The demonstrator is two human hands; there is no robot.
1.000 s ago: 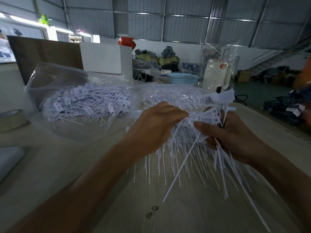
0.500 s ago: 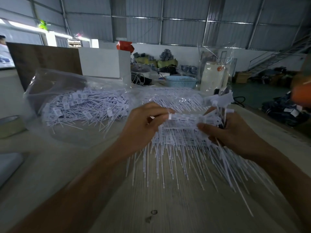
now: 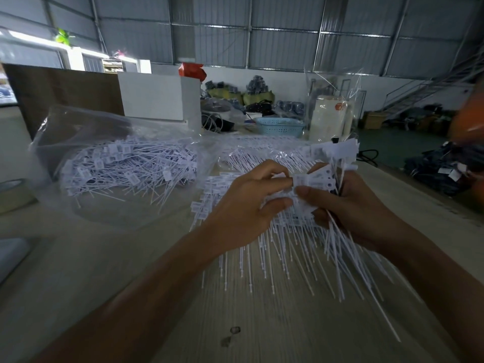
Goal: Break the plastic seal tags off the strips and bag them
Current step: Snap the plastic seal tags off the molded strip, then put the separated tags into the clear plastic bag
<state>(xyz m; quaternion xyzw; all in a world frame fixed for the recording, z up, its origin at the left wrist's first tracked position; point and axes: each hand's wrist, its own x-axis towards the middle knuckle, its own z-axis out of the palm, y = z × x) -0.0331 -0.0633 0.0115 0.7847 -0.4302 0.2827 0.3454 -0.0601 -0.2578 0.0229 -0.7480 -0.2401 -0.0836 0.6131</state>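
Seal tags (image 3: 311, 179), white plastic, sit at frame centre, pinched between both hands above the wooden table (image 3: 262, 323). Left hand (image 3: 243, 205): thumb and curled fingers grip the tag heads from the left. Right hand (image 3: 358, 205): thumb presses the same tags while the fingers clasp a bundle of tags (image 3: 337, 158) whose thin tails fan down toward the lower right. A heap of tag strips (image 3: 262, 247) lies on the table under the hands. At left centre, a clear plastic bag (image 3: 78, 132) holds loose tags (image 3: 131, 166). Upper centre: a blue basket (image 3: 280, 127) just beside a white container (image 3: 330, 119).
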